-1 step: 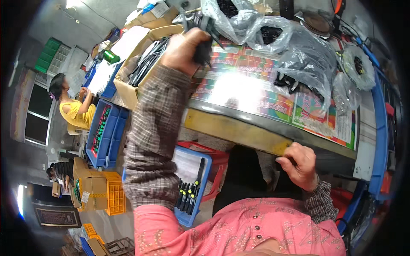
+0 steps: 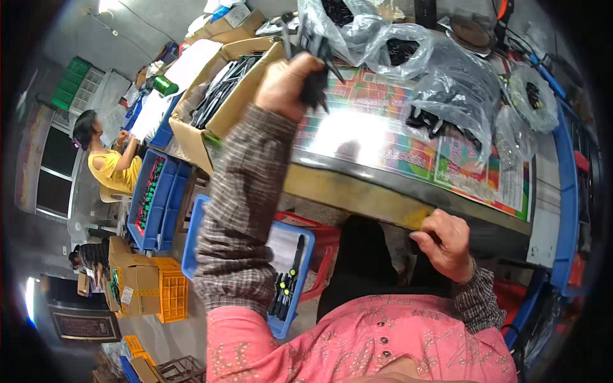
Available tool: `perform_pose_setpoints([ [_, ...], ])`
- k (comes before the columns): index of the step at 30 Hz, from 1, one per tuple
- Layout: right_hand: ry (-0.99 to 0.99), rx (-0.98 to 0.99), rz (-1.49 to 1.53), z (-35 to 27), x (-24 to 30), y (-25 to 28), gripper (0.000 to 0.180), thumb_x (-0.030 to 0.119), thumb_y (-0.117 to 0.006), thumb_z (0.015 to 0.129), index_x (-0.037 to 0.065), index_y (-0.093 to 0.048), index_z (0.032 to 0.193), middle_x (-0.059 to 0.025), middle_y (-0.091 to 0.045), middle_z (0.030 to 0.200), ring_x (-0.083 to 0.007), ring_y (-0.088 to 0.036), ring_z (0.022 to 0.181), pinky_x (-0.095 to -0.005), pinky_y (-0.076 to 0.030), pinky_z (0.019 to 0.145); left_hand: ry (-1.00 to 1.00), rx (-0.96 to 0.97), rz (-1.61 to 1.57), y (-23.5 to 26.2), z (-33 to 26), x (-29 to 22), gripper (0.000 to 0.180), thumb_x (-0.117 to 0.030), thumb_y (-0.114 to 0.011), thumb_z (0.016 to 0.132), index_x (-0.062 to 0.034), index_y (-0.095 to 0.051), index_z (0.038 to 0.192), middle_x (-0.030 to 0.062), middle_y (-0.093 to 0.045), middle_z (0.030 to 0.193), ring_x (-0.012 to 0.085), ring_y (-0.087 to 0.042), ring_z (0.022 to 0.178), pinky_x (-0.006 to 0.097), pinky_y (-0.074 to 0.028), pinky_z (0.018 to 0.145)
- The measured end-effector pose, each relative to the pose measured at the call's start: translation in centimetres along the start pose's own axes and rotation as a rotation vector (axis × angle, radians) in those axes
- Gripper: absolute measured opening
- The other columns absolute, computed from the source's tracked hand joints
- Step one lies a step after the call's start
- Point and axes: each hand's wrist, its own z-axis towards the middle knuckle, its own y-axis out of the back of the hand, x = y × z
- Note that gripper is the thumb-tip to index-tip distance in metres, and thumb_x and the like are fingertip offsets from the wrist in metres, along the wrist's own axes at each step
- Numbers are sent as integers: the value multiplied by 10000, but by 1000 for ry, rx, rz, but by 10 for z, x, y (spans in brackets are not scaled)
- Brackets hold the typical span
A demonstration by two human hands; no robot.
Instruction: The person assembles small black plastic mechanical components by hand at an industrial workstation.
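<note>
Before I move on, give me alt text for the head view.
The person's left grip holds a bunch of black pieces at a worktable, near an open cardboard box of long dark pieces. The right grip is loosely curled near the table's front edge; clear plastic bags lie on top.

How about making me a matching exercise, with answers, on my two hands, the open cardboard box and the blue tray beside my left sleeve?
Column one
1. Left hand
2. Right hand
3. Open cardboard box
4. Blue tray

Column two
A. Filled with long dark strips
B. Contains black-and-yellow pieces
C. Gripping black pieces
D. Curled near the table's front edge

Pairs: 1-C, 2-D, 3-A, 4-B
</note>
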Motion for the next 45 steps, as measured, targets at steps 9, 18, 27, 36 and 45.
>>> perform_pose_setpoints([
  [9,-164,42,-142,55,17,15,234,191,-677,837,-12,-574,887,-171,-576,756,-330,-590,703,-417,-446,630,222,-216,-337,-57,-28,98,127,-74,-609,805,27,-583,877,102,-626,721,233,-609,542,368,-522,484],
  [18,-634,323,176,172,-31,-15,841,648,-597,824,-72,-512,1250,-141,-561,1130,-162,-581,794,-300,-485,654,50,-197,-346,-75,-50,98,235,-119,-723,771,47,-635,913,108,-668,815,225,-667,658,375,-539,565],
  [27,-719,217,238,210,-95,-74,713,415,-753,790,-101,-494,1208,-173,-603,1124,-235,-586,1011,-336,-493,814,-126,-372,261,-64,0,130,441,-268,-750,712,117,-643,899,263,-677,873,326,-687,825,419,-518,745],
  [36,-776,285,320,229,-100,-76,527,299,-721,810,-76,-548,1137,-156,-630,1058,-203,-622,885,-329,-511,756,-74,-319,273,-51,9,134,320,-88,-767,725,86,-620,951,130,-672,874,214,-661,715,371,-562,565],
  [45,-634,363,24,243,-99,-73,564,409,-679,779,-83,-641,1053,-178,-668,960,-226,-632,849,-327,-502,756,-14,-298,26,-60,0,123,313,-39,-718,694,100,-614,955,156,-657,873,244,-670,702,369,-598,537],
])
